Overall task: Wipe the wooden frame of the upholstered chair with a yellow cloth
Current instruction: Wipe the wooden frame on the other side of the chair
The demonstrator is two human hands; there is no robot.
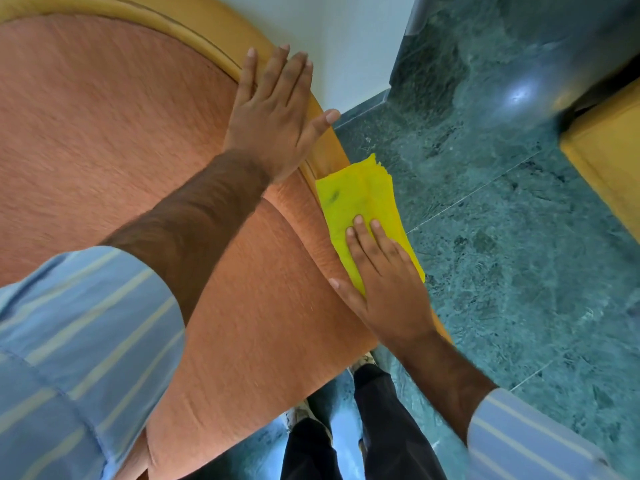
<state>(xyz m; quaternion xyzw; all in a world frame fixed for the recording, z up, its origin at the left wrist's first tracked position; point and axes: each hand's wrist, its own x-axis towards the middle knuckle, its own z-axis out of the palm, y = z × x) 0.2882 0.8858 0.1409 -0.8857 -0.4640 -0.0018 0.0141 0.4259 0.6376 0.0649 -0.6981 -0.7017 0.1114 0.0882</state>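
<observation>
While the striped sleeves frame the view, the right hand [384, 275] lies flat, fingers together, pressing the yellow cloth [363, 206] onto the wooden frame [325, 150] at the seat's right edge. Farther up, the left hand [277, 116] rests open-palmed, gripping nothing, on the curved frame beside the orange upholstery [121, 133]. Green marble floor [502, 220] lies beyond.

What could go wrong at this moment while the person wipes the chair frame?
The yellow cloth hangs over the frame's outer edge, pinned only by the flat right hand; it might slip to the marble floor. The cloth shows dark marks, which could smear onto the orange upholstery beside it.
</observation>
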